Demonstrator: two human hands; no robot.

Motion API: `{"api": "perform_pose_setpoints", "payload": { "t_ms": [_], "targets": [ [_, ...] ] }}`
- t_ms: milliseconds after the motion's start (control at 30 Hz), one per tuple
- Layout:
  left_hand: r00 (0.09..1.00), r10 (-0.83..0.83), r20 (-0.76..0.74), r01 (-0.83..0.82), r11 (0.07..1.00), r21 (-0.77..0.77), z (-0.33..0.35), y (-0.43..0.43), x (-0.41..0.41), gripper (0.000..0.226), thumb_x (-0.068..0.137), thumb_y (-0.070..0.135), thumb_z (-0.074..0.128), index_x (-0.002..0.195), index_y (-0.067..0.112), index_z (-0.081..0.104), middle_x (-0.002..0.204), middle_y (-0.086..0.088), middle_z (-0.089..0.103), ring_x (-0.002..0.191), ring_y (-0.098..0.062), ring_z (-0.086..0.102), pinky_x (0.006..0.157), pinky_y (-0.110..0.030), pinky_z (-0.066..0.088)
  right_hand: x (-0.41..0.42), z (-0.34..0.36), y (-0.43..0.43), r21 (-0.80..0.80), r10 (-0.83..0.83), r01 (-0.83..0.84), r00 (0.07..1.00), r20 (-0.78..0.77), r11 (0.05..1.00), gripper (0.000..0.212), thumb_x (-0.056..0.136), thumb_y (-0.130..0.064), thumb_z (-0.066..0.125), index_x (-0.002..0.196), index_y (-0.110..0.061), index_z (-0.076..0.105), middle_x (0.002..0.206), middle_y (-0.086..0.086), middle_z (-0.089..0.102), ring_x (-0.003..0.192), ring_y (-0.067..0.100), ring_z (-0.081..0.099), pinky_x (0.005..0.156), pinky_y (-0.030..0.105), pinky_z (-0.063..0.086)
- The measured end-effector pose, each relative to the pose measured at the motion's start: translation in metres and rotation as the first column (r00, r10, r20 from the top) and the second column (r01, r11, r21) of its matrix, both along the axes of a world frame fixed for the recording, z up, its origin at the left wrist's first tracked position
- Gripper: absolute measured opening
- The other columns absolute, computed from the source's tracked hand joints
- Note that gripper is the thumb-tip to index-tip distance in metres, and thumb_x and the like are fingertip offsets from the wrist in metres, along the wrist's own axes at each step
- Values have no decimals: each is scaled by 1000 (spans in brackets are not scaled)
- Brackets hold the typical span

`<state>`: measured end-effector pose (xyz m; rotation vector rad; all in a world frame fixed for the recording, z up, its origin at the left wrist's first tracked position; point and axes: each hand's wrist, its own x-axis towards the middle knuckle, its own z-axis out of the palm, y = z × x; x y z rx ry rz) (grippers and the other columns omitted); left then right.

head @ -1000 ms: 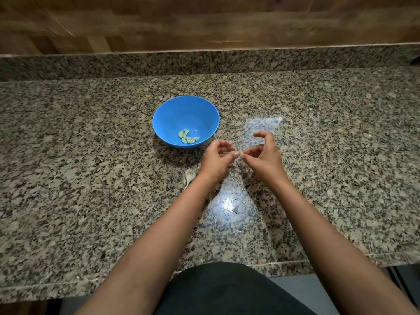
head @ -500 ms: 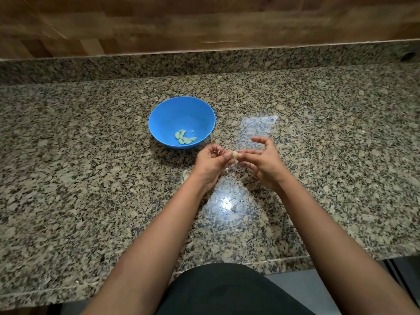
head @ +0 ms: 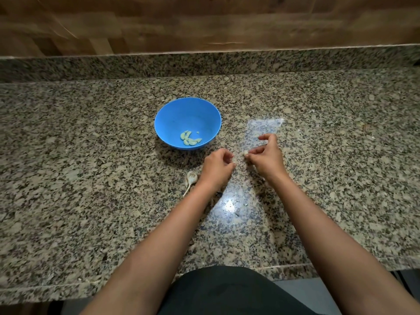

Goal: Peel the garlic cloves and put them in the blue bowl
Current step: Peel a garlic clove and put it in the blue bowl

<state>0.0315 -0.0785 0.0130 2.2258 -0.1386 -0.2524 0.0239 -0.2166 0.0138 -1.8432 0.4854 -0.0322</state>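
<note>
Peeling step: right hand (head: 266, 155) pinches clove (head: 246, 153); left hand (head: 217, 168), just apart, curled, contents unclear. Next, likely: carry clove to bowl (head: 175, 117) at 10 o'clock

L hand (head: 217, 165) & R hand (head: 267, 155) curled, nearly touching.

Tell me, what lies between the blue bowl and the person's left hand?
Nothing: in the head view only bare, shadowed countertop separates the blue bowl from the left hand.

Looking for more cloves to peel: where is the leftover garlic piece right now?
Head view: the garlic piece lies on the counter, just left of the left hand and nearer the person than the blue bowl.
</note>
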Motion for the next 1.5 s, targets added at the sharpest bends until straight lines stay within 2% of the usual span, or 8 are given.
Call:
{"api": "perform_pose_setpoints", "payload": {
  "t_ms": [300, 433, 567, 733, 900, 1033, 1233, 1500],
  "targets": [
    [983, -91, 159, 74, 992, 106, 0, 7, -16, 27, 94, 13, 52, 120, 8, 56, 118, -5, 54, 99, -7, 47, 84, -14, 35, -26, 7, 6, -189, 30, -17, 997, 69, 982, 32, 91, -7, 55, 120, -13, 42, 94, 3, 55, 71, 4, 55, 50, 10, 47],
    [980, -22, 198, 21, 1000, 7, 0, 19, -36, 29, 96, 11, 47, 124, 4, 53, 118, -6, 55, 99, -6, 47, 79, -6, 38, -60, -6, 23, -338, 185, -165, 982, 28, 926, 36, 91, -26, 55, 124, -11, 46, 113, 8, 56, 98, 16, 58, 82, 27, 53],
    [970, -4, 242, 8, 1000, -15, -11, 38, -59, 31, 97, 9, 43, 126, 4, 52, 118, -6, 55, 104, -10, 50, 82, 0, 36, -98, -18, 40, -557, 389, -382, 914, -113, 737, 66, 93, -47, 42, 146, -13, 21, 150, 2, 24, 139, 15, 21, 115, 31, 19],
    [965, 12, 261, 5, 998, -64, -22, 51, -86, 34, 99, 16, 41, 131, 6, 49, 129, -6, 53, 115, -8, 46, 95, -13, 31, -94, -29, 52, -737, 404, -558, 818, -410, 381, 87, 84, -71, 3, 139, -11, -28, 147, 7, -33, 139, 19, -25, 113, 35, -14],
    [963, 78, 258, -51, 993, -111, -26, 60, -96, 35, 99, 16, 40, 131, 4, 49, 131, -10, 52, 114, -6, 43, 92, -8, 29, -54, -28, 50, -755, 458, -530, 820, -343, 385, 75, 92, -62, 14, 148, -18, -10, 155, 4, -14, 144, 18, -10, 111, 33, -11],
    [958, 15, 287, 0, 999, -54, -27, 65, -101, 36, 99, 15, 41, 133, 4, 47, 134, -10, 50, 118, -6, 40, 100, -13, 29, -72, -23, 51, -695, 591, -476, 802, -91, 539, 44, 99, -38, 35, 141, -24, 38, 150, 1, 32, 139, 20, 26, 113, 29, 13],
    [945, -281, 168, 211, 915, 345, -35, 63, -103, 58, 97, 42, 38, 148, 21, 21, 156, 3, 17, 144, -13, 11, 117, -32, 6, -122, -23, 37, -703, 597, -415, 802, 18, 578, 32, 88, -10, 60, 119, -4, 61, 124, 15, 58, 115, 25, 52, 101, 31, 41],
    [923, -202, 326, 125, 962, 241, -25, 58, -103, 24, 94, 10, 51, 114, 5, 64, 114, -5, 60, 109, -16, 45, 88, -16, 30, -139, -12, 38, -745, 517, -324, 855, 32, 583, 20, 77, 4, 65, 97, 1, 69, 96, 11, 67, 92, 24, 57, 83, 32, 52]
  ]
}}
